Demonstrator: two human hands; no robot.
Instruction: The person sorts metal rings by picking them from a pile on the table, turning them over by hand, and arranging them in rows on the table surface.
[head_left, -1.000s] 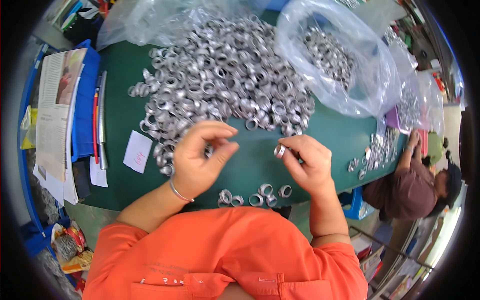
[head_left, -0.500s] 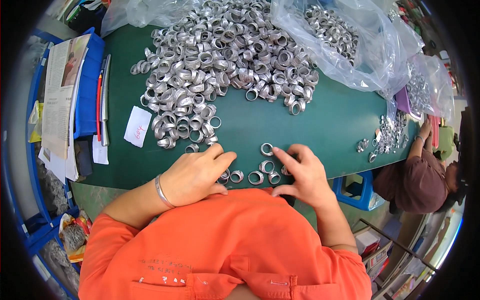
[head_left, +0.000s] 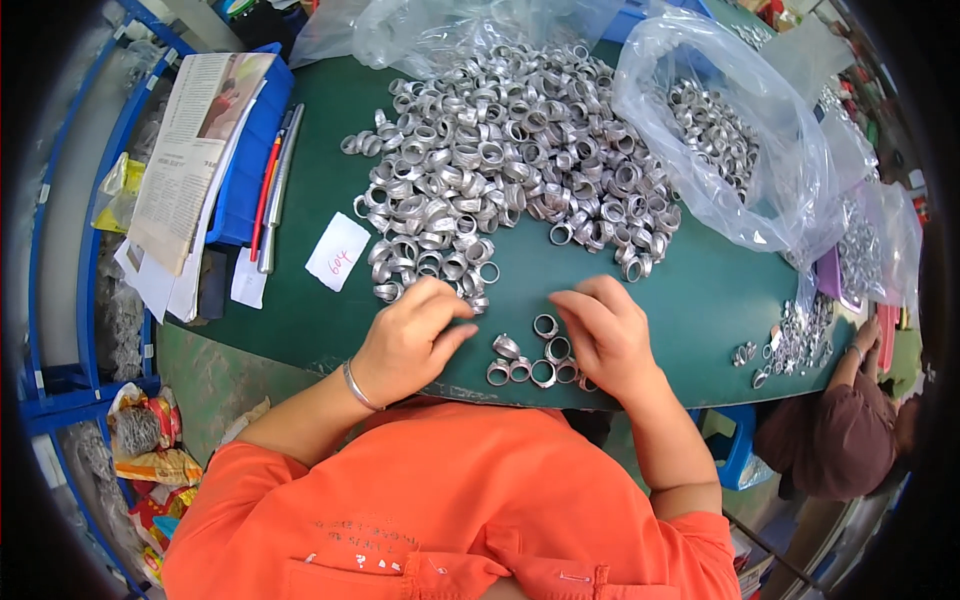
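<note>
Both hands are spreading slightly apart from half a second ago. The left hand (head_left: 410, 340) is curling narrow at the heap of metal rings (head_left: 500, 170); the right hand (head_left: 605, 335) is lying flat, fingers loose, beside a small row of rings (head_left: 535, 365) on the green tabletop (head_left: 690, 290). A white slanted paper label (head_left: 338, 252) is lying left; a clear plastic bag (head_left: 730, 150) of rings is sitting right.

Right hand (head_left: 608, 335) hides some rings (head_left: 530, 368) — perhaps holding one.

We see a white paper label (head_left: 338, 252) lying left of the rings and clear plastic bags (head_left: 735, 150) at upper right.
</note>
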